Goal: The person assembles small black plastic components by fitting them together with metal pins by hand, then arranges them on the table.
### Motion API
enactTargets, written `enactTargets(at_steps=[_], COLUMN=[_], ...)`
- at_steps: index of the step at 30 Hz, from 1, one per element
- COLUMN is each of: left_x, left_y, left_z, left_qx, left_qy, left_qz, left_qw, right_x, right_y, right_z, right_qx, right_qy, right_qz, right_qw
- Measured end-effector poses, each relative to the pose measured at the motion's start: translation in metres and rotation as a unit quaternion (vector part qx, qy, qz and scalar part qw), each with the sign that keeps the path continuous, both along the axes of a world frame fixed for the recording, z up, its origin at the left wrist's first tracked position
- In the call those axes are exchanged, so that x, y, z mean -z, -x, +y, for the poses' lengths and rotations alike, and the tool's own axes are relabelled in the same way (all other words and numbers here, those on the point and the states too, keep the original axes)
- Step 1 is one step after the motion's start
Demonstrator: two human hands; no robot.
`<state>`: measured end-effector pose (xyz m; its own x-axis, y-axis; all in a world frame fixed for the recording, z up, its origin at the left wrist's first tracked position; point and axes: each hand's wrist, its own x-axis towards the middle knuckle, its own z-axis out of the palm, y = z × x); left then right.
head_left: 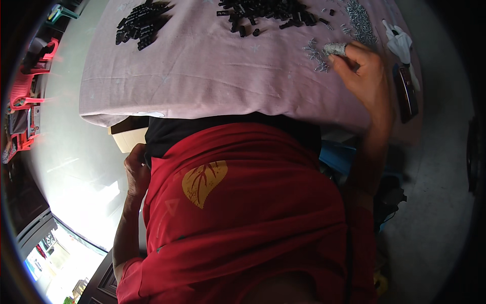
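Observation:
My right hand reaches over a table under a pale pink cloth. Its index fingertip wears a grey cover and pinches with the thumb at a scatter of small silver screws. A bigger heap of the same screws lies beyond it. My left hand hangs below the table edge at my left hip, fingers curled against dark fabric; what it grips is hidden. My red shirt fills the lower middle.
Two piles of small black parts lie at the far side, one left and one middle. A white glove and a dark flat object lie at the right edge. A cardboard box and red chairs stand left.

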<state>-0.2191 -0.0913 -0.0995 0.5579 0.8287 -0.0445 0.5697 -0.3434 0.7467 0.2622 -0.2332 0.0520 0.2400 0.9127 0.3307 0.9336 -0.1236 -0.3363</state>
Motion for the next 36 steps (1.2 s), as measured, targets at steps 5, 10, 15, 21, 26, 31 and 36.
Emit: enactTargets(at_steps=[5, 10, 15, 21, 26, 31, 36], left_x=[-0.007, -0.021, -0.030, -0.011, -0.014, -0.008, -0.012], left_y=[-0.002, 0.016, 0.022, 0.034, 0.021, 0.012, -0.003], left_z=[-0.006, 0.015, 0.016, 0.038, 0.037, 0.037, 0.036], left_qx=[-0.004, 0.051, 0.033, -0.018, 0.084, 0.106, 0.144], left_qy=[-0.026, 0.314, 0.402, 0.610, 0.381, 0.190, 0.092], left_qz=[-0.013, -0.088, -0.111, -0.186, -0.054, 0.042, 0.040], left_qw=[1.000, 0.944, 0.908, 0.770, 0.919, 0.975, 0.984], right_x=[0.012, 0.011, 0.007, 0.005, 0.003, 0.004, 0.004], right_y=[0.004, 0.001, 0.008, 0.017, 0.026, 0.031, 0.032], right_z=[-0.005, -0.005, -0.009, -0.011, 0.000, 0.003, 0.003], right_qx=[-0.024, -0.001, -0.027, -0.041, -0.094, -0.074, -0.084], right_qy=[-0.012, -0.035, -0.014, -0.051, -0.005, 0.006, 0.008], right_qz=[0.018, 0.031, 0.012, 0.085, -0.040, -0.096, -0.096], right_qw=[0.999, 0.999, 0.999, 0.994, 0.995, 0.993, 0.992])
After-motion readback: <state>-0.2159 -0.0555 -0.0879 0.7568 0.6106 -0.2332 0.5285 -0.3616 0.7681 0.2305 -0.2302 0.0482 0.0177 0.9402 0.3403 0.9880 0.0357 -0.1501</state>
